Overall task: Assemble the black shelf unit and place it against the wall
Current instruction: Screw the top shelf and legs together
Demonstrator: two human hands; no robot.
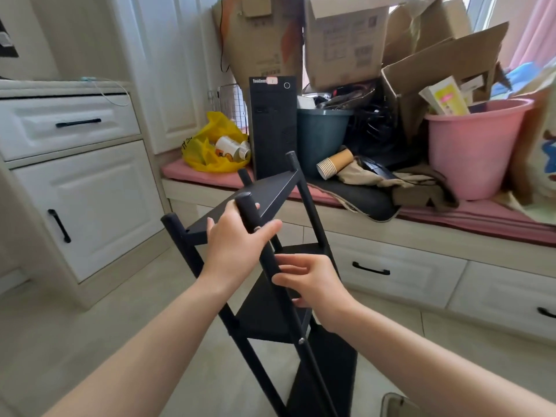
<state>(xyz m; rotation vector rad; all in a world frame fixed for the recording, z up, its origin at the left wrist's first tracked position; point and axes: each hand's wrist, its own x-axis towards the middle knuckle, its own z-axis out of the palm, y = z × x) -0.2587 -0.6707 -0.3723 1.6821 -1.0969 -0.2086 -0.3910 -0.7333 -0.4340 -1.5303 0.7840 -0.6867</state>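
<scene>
1. Left hand (234, 239): grasping the nearest upright post of the black shelf unit (270, 311) just below the post's rounded top, with the thumb lying across the post's right side.
2. Right hand (313, 281): fingers curled round the same post, lower down and nearer the camera than the left hand.
3. Window bench (406, 236): cream, running across the far right, with black-handled drawers below and a pink cushion (210, 176) on top.
4. White cabinet (75, 176): at the left, with one drawer above a door, both with black handles.
5. Cardboard boxes (346, 40): several, opened and leaning, piled at the far side of the bench.
6. Black shelf unit: stood on the tiled floor at centre, just in front of the bench, tilted, with its four post tops pointing up and away and three shelves visible.
7. Pink bucket (469, 149): on the bench at the right, holding paper packaging.
8. Black computer tower (272, 127): upright on the bench, directly beyond the shelf unit's top.
9. Teal bin (322, 136): just right of the tower, filled with dark items.
10. Yellow plastic bag (207, 145): left of the tower, on the cushion, with cans and cups inside.
11. Stacked paper cups (334, 164): lying on their side in front of the bin.
</scene>
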